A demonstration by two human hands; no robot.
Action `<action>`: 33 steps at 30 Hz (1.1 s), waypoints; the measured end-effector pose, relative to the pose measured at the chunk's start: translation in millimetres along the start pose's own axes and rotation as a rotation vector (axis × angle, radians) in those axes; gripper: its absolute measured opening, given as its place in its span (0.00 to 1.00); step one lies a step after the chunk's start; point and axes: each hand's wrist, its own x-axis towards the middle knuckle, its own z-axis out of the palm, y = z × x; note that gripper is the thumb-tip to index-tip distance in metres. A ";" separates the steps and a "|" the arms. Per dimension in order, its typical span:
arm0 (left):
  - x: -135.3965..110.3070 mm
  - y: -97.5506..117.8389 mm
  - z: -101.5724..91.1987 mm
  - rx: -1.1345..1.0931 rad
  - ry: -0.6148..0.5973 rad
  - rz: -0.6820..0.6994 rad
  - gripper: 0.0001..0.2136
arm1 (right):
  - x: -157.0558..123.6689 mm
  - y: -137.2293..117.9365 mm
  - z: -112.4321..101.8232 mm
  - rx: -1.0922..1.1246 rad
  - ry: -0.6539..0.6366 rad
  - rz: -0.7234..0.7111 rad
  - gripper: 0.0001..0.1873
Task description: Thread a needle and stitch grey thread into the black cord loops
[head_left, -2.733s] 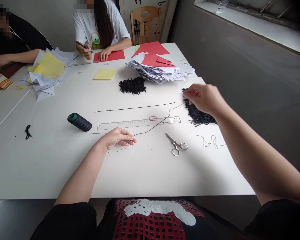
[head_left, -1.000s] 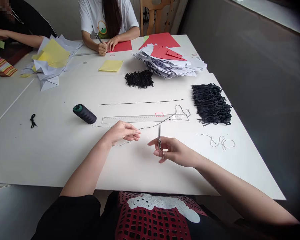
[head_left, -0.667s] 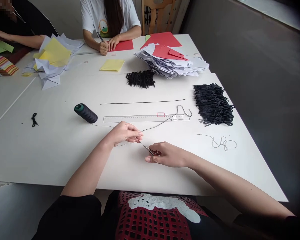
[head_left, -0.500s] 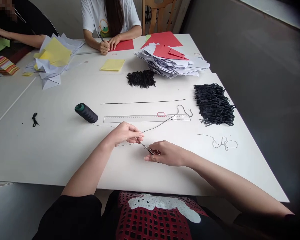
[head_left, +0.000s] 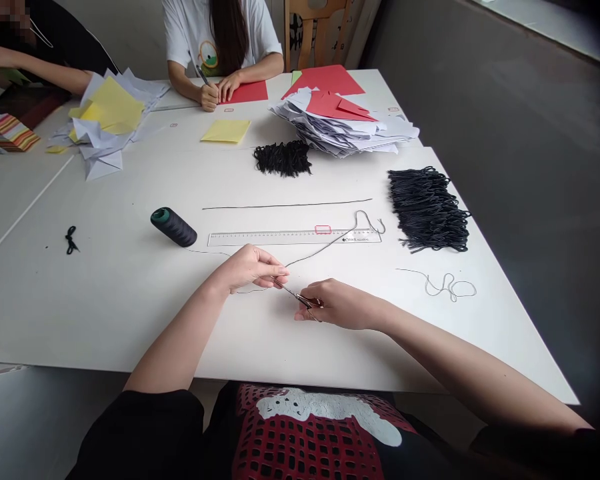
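— Two bare hands are seen over a white tabletop (head_left: 105,313); how is each grip held?
— The left hand (head_left: 250,268) is closed in a tight pinch, and a thin dark-grey thread (head_left: 320,247) appears to be held in it. Small steel scissors (head_left: 303,299) are gripped by the right hand (head_left: 340,304), their tips just beside that pinch; how far the blades are parted cannot be told.
— What could go wrong?
— A fingertip could be nicked if the blades are closed too near the pinch. If the thread is tugged, the dark cylindrical thread spool (head_left: 174,227) could be rolled, and the loop lying across the clear plastic ruler (head_left: 295,237) could be dragged out of place.
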 end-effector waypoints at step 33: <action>5.2 -14.4 -59.4 0.537 1.284 0.741 0.20 | -48.9 35.2 16.9 -0.322 0.437 0.395 0.10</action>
